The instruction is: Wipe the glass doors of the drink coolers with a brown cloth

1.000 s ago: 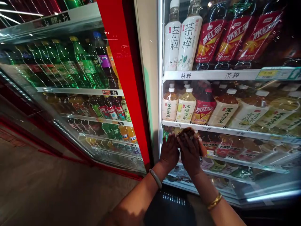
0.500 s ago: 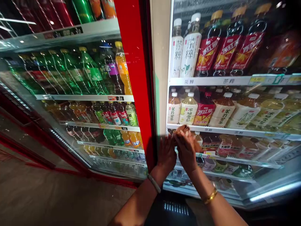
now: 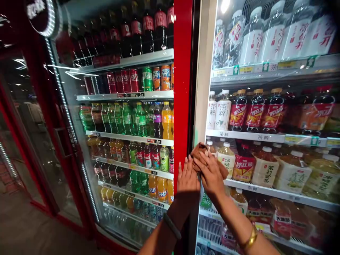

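My right hand (image 3: 212, 173) presses a crumpled brown cloth (image 3: 201, 152) against the cooler's beige frame and glass edge, its fingers over the cloth. A gold bracelet circles that wrist. Close beside it, my left hand (image 3: 187, 177) lies with fingers spread on the red and dark door frame, holding nothing. A pale bangle is on the left wrist. Behind the glass near my right hand are bottles with white caps, among them a pale yellow one (image 3: 225, 161).
At the left, a red-framed cooler (image 3: 183, 71) holds cans and bottles on several shelves. The right cooler's white shelf edge (image 3: 239, 135) runs behind the glass, with tea and water bottles around it. Grey floor (image 3: 16, 226) shows at the lower left.
The view has tilted up and shifted left, bringing higher shelves in. My hands have moved up along the frame, the left one now on the red part, the cloth still under my right.
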Demonstrator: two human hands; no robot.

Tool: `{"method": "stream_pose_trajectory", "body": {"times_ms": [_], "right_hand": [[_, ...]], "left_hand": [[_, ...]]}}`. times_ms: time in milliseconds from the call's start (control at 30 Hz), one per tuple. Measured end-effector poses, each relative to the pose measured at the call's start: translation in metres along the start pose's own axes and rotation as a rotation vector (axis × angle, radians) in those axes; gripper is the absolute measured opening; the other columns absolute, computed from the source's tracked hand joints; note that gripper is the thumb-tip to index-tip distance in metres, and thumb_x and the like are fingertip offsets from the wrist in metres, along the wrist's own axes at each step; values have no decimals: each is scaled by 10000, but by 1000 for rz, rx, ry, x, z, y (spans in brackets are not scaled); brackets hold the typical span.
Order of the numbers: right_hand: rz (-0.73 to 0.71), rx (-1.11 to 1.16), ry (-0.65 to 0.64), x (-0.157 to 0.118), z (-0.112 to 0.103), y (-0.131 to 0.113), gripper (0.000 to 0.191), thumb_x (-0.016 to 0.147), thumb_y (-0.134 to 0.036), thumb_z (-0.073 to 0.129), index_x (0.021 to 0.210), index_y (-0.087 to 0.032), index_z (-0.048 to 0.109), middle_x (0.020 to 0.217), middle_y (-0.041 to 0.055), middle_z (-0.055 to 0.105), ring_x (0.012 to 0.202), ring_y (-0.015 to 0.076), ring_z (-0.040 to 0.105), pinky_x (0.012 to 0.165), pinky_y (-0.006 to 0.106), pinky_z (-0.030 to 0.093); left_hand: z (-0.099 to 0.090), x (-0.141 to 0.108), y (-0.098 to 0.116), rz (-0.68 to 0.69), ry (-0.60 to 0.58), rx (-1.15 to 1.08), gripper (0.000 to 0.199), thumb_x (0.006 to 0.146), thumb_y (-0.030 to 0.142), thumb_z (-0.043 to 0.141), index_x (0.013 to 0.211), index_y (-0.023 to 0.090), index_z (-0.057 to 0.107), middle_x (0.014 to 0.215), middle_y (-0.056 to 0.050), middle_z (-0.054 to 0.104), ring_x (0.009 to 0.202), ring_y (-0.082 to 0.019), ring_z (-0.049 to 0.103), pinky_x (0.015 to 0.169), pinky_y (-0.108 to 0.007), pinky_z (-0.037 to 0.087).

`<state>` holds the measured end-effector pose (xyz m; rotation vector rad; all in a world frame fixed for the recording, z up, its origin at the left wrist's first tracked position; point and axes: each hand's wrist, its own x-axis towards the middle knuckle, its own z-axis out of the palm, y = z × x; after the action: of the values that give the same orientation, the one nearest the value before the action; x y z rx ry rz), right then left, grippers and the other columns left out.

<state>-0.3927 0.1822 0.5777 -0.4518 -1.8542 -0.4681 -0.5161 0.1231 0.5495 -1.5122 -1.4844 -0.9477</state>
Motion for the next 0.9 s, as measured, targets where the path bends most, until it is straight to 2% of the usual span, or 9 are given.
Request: {"method": "stream_pose_trajectory", "body": {"times_ms": [167, 233, 300, 400, 500, 567, 633, 767, 900], "right_hand": [[-140, -69, -36, -24, -8, -12, 741, 922, -293, 420, 1619, -489, 264, 1595, -101, 430, 1453, 221, 478, 1018, 412, 661], [-208, -55, -66, -10, -18, -7, 753, 910, -290, 392, 1614, -511, 241, 1550, -127, 475, 1378, 197, 555, 913, 374, 695], [-269, -38, -100, 25, -30, 3, 776, 922, -242, 378, 1624, -508, 181, 1545, -136, 483, 1405, 172, 535, 961, 369, 681], [-292, -25, -86, 101, -42, 23, 760, 973, -174, 390, 1653, -451, 191, 1634, -70, 424, 1549, 174, 372, 1186, 425, 550], [-262, -67, -69, 162, -49, 33, 583, 1008, -174, 429, 1580, -277, 471, 1661, 63, 432, 1580, 234, 353, 1194, 439, 534], [-337, -130, -54, 175, -55, 34, 521, 1006, -167, 430, 1511, -206, 553, 1636, 87, 472, 1575, 230, 370, 1180, 397, 544], [-497, -215, -45, 167, -61, 36, 528, 995, -218, 450, 1511, -176, 553, 1631, 84, 481, 1595, 234, 329, 1204, 409, 524], [-723, -340, -23, 148, -72, 58, 472, 963, -464, 505, 1353, -286, 702, 1557, 29, 574, 1643, 243, 193, 1269, 532, 418], [-776, -339, 5, 207, -84, 87, 428, 972, -339, 526, 1364, -254, 676, 1516, 60, 612, 1594, 256, 315, 1339, 602, 198]], "left_hand": [[8, -35, -10, 50, 222, 66, 657, 936, 80, 470, 1591, 108, 438, 1539, -134, 576, 1528, -245, 434, 1328, -470, 355], [9, -33, -15, 62, 197, 65, 681, 911, 91, 476, 1590, 115, 441, 1577, -126, 534, 1541, -253, 408, 1322, -475, 364], [-1, -10, -20, 76, 67, 68, 696, 881, 107, 503, 1576, 110, 461, 1636, -133, 452, 1569, -279, 347, 1302, -498, 393], [-31, 58, -20, 50, -66, 97, 707, 869, 91, 511, 1573, 93, 453, 1691, -152, 343, 1604, -309, 254, 1285, -555, 404], [-59, 123, -17, 7, -78, 96, 740, 886, 100, 497, 1613, 67, 366, 1734, -166, 221, 1632, -321, 146, 1309, -587, 345], [-66, 143, -18, -17, -94, 88, 728, 899, 109, 486, 1613, 48, 359, 1729, -179, 250, 1634, -328, 153, 1317, -600, 319], [-64, 141, -23, -14, -134, 79, 704, 917, 124, 475, 1611, 60, 374, 1707, -179, 320, 1622, -327, 224, 1312, -595, 336], [-57, 129, -34, 41, -209, 53, 796, 908, 141, 504, 1670, 168, 278, 1741, -126, 244, 1635, -306, 175, 1324, -572, 320], [-83, 187, -26, 22, -189, 11, 844, 919, 167, 489, 1697, 178, 161, 1773, -108, 108, 1652, -279, 4, 1357, -579, 190]]}}
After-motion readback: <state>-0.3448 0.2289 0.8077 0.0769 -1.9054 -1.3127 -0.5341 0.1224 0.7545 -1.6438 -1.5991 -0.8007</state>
